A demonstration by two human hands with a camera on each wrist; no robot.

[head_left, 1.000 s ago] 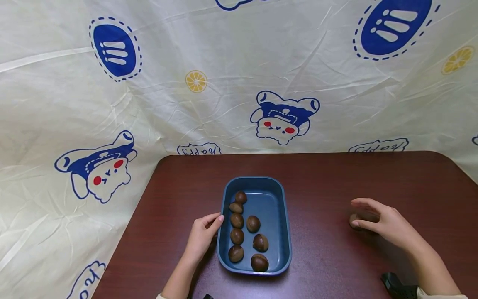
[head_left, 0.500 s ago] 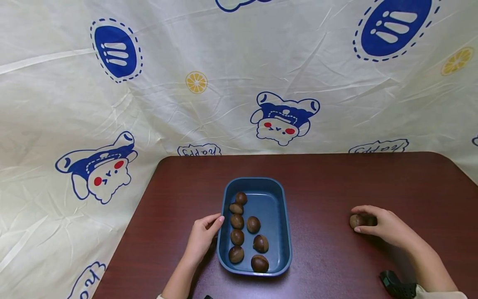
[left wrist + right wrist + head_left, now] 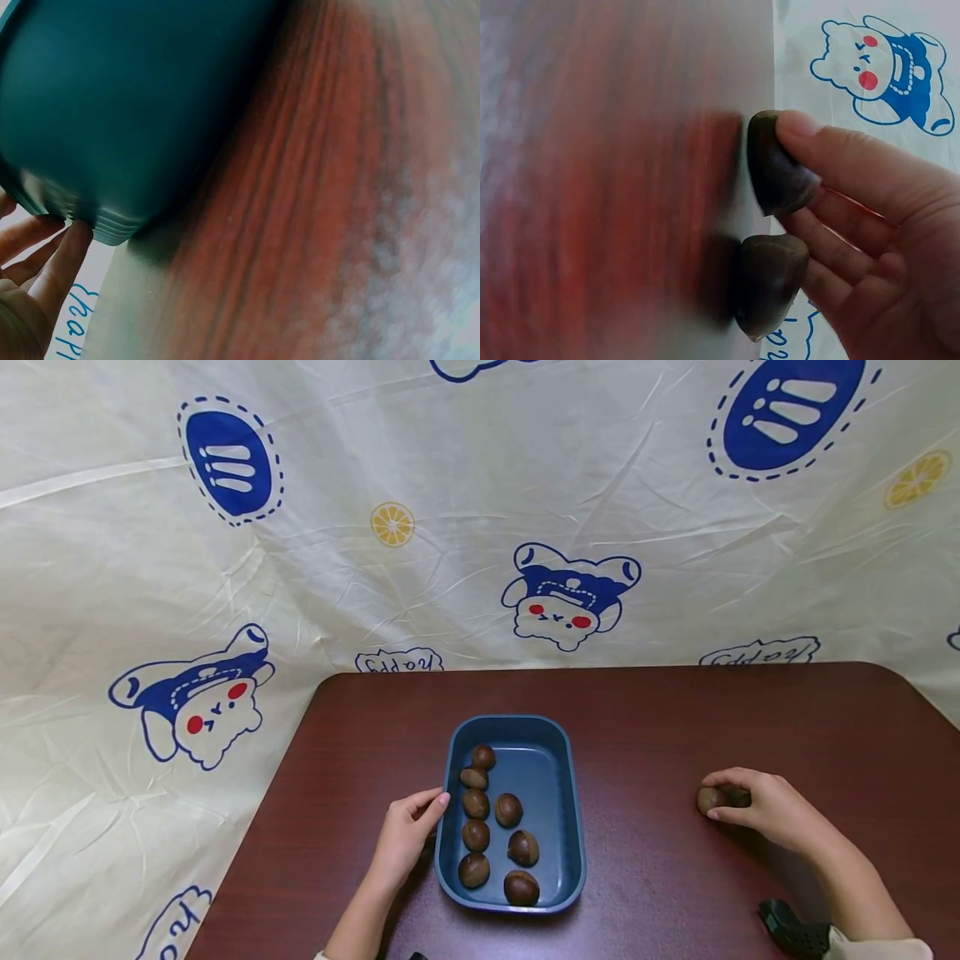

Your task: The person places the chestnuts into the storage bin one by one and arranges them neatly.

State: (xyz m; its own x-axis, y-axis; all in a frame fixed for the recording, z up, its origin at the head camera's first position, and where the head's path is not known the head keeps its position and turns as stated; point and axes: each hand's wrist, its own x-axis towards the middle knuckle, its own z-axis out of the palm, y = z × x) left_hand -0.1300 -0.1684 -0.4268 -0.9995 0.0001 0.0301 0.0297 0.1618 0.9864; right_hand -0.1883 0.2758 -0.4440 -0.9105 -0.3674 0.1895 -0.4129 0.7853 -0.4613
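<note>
A blue tray [image 3: 558,835] holds several brown chestnuts, five of them no; most line its left side, including one chestnut [image 3: 473,870] near the front. My left hand [image 3: 405,831] holds the tray's left edge, thumb and fingers at the rim. In the left wrist view those fingers meet the tray's outer wall [image 3: 135,112]. Out to the right, my right hand [image 3: 783,806] pinches a chestnut [image 3: 710,800] between thumb and finger. The right wrist view has this pinched chestnut [image 3: 776,169] above a second chestnut [image 3: 771,281], which sits nearer the palm.
The dark red-brown table [image 3: 637,718] has rounded far corners. Behind it hangs a pale printed cloth [image 3: 450,585]. A black wrist device [image 3: 791,931] is by the right sleeve.
My right hand has lowered its thumb and finger from above the chestnut to close around it, then shifted slightly left. The left hand and tray have stayed in place.
</note>
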